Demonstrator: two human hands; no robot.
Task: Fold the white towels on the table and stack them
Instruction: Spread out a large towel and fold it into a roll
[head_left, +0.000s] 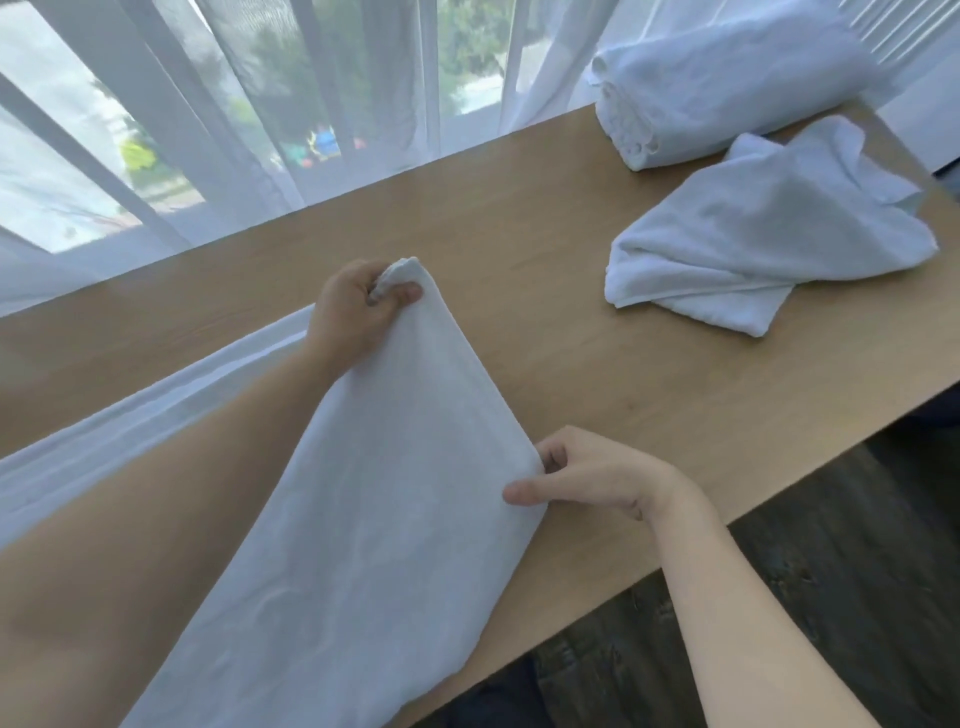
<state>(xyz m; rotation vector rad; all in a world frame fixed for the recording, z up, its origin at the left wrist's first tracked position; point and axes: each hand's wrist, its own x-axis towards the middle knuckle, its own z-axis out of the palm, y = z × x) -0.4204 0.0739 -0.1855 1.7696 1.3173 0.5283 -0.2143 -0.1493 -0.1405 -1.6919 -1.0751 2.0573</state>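
Both hands are pinching one white towel (374, 519) above the counter (571, 364): left hand (358, 306) gripping its far corner, right hand (582, 478) its near edge. Left of the folded stack (727, 78), it's sagging; a loosening pinch could be spoiling the fold.

The held towel (363, 519), the loose towel (769, 244) and the folded stack (727, 78) are plain white. The table (571, 338) is light tan wood grain; the curtain (234, 104) sheer white; the floor (831, 571) dark brown.

Towel (363, 519): soft matt white cloth. Table (597, 364): smooth matt light wood. Curtain (218, 104): sheer fabric.
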